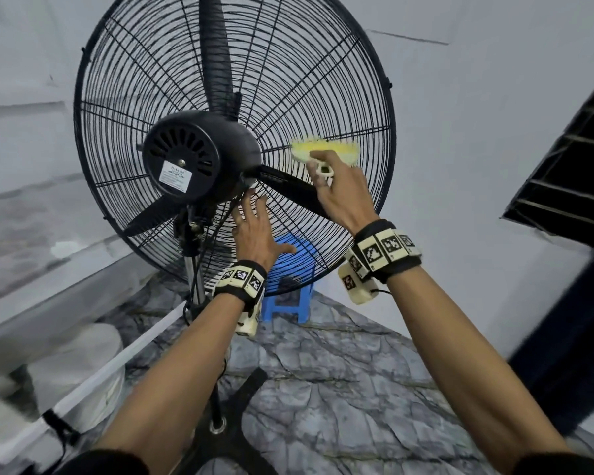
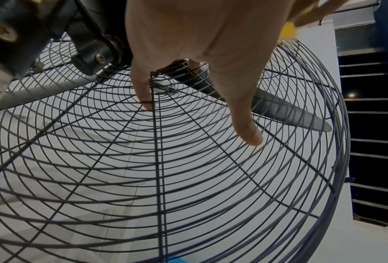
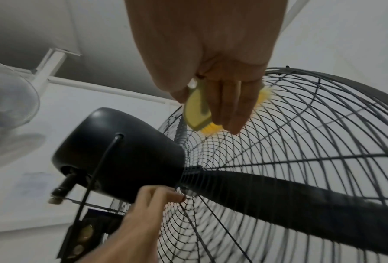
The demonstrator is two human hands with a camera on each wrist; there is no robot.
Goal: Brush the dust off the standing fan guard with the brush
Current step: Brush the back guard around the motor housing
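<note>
The black wire fan guard of a standing fan fills the head view, seen from behind with its motor housing at the centre. My right hand grips a pale green brush with yellow bristles, which lie against the guard wires right of the motor. My left hand rests with straight, spread fingers on the guard just below the motor, holding nothing. Dark blades show behind the wires.
A blue plastic stool stands behind the fan on the grey marbled floor. The fan's pole and cross base stand in front of me. White buckets and a white pipe lie at the left. A dark staircase is at the right.
</note>
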